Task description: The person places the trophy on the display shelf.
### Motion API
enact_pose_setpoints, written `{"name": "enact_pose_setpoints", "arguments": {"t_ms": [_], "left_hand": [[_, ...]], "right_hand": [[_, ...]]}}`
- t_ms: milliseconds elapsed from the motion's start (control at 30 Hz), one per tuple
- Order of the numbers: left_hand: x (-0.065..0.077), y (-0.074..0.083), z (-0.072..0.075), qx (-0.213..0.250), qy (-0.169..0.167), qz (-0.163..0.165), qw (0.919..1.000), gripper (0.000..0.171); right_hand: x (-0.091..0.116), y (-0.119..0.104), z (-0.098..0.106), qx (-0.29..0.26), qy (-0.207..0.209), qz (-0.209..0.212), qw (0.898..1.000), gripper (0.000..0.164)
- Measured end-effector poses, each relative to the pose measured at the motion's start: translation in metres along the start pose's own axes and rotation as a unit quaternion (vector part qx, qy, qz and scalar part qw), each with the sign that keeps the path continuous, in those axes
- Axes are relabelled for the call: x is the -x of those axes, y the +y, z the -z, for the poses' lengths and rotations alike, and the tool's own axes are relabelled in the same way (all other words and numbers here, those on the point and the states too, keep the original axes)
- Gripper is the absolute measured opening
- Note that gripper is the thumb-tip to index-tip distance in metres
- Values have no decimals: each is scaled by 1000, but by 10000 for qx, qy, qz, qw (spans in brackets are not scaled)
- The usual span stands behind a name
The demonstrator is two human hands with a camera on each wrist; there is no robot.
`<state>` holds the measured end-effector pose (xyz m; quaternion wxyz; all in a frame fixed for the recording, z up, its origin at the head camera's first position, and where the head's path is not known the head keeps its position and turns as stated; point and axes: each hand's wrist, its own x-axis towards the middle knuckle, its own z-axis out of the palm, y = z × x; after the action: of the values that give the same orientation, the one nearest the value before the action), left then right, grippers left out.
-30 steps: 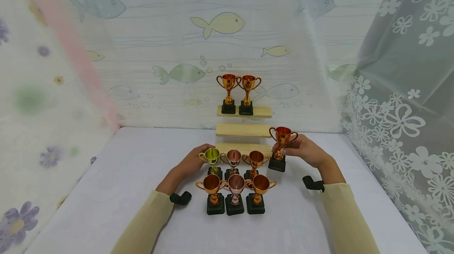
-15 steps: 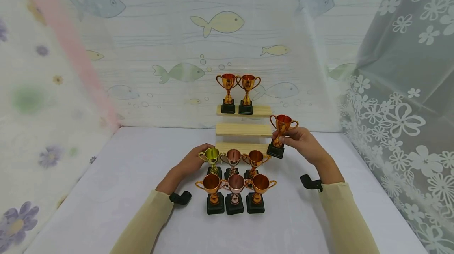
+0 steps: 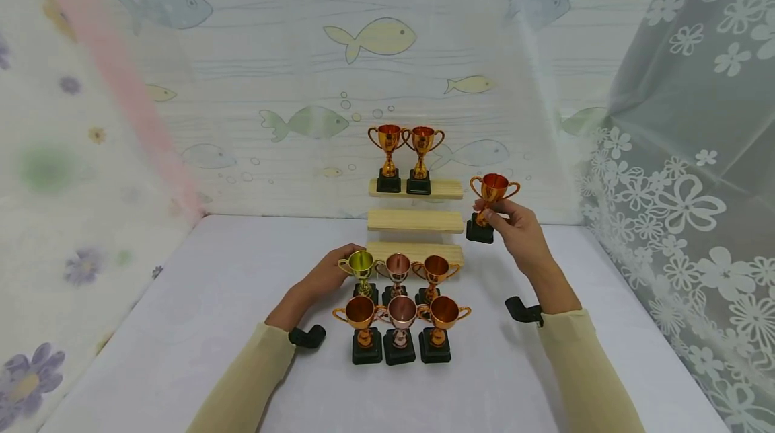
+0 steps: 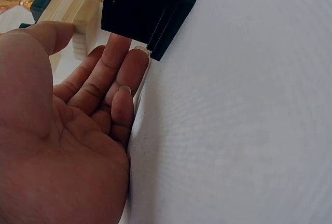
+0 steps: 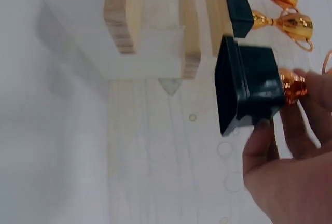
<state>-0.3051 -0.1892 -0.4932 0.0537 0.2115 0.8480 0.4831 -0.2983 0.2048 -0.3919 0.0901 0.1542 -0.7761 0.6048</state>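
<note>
In the head view my right hand (image 3: 522, 230) pinches an orange-gold trophy cup (image 3: 493, 186) by its stem. The cup is in the air, right of a three-step wooden rack (image 3: 415, 220), its black square base (image 5: 254, 84) tilted towards the right wrist camera. Two like trophies (image 3: 389, 161) stand side by side on the top step. My left hand (image 3: 327, 274) rests on the table beside a yellow-gold trophy (image 3: 362, 265). Its fingers (image 4: 111, 68) are loosely bent and hold nothing; their tips lie by a black base (image 4: 148, 11), and whether they touch it is unclear.
Several trophies stand in two rows before the rack, among them a rose-coloured trophy (image 3: 402, 313) and a copper-coloured trophy (image 3: 444, 315) in the front row. White cloth covers the table (image 3: 484, 386). A fish-patterned curtain (image 3: 290, 70) hangs behind, and a flowered sheet (image 3: 696, 218) at the right.
My right hand has raised the trophy cup from beside the lowest step to about the upper step's height, drifting slightly right at the end. The left hand stays where it was.
</note>
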Motion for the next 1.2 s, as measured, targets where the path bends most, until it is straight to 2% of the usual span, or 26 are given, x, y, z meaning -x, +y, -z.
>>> {"name": "enact_pose_setpoints", "arguments": {"t_ms": [167,500,900,1200], "left_hand": [[1,0,1,-24,-29,-30,10000,31],[1,2,3,-77,-6,-111,9999,28],[1,0,1,-59,-38,-217,9997,29],[1,1,2,-66,-66,-197,9998,29]], "right_hand": [[0,-4,-4,118,526,-131,9985,35],[-10,-10,-12,-14,1019,-24,9948,29],[-45,-24,-32,-9,1287,302,9912,29],[-67,-23,-39,119,1228,226,9921,28]]}}
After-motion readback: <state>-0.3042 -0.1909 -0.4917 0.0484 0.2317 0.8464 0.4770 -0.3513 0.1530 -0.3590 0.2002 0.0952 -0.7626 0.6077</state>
